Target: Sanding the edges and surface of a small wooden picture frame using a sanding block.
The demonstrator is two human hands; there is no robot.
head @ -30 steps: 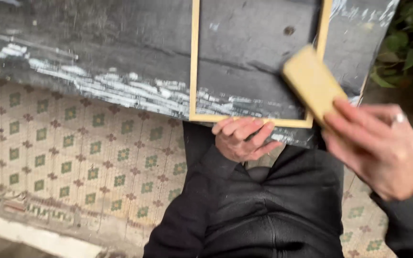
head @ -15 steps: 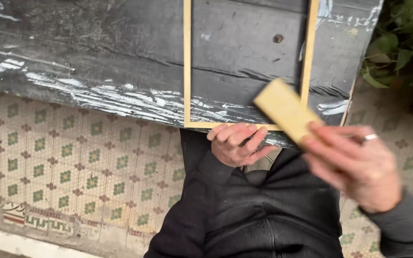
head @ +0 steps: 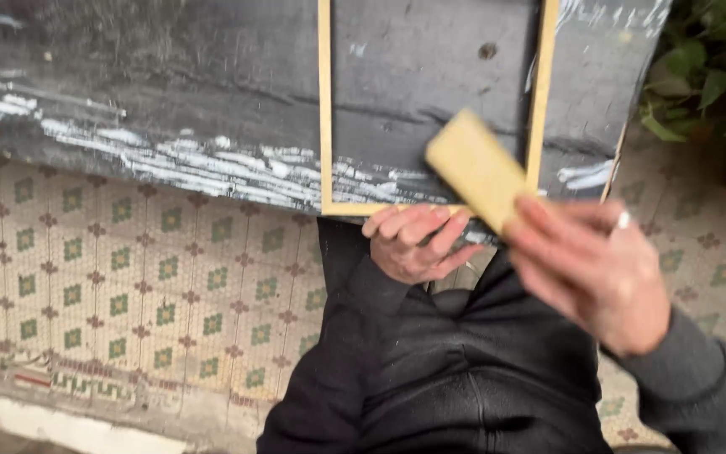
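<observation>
Gripped tan block [head: 476, 168] in rt hand [head: 594, 273], long axis tilted up-left over wooden frame [head: 539, 101]; lt hand [head: 413, 244] pinched frame's bottom edge.

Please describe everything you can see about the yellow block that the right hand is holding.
The yellow block is a flat rectangular pad, pale tan-yellow, with a matte, slightly rough look like a sanding sponge or wood. It is blurred, so finer detail is unclear. The right hand grips its lower end, and it is tilted, its free end pointing up-left. It appears in front of the wooden frame, near its lower right corner; contact cannot be told.
</observation>
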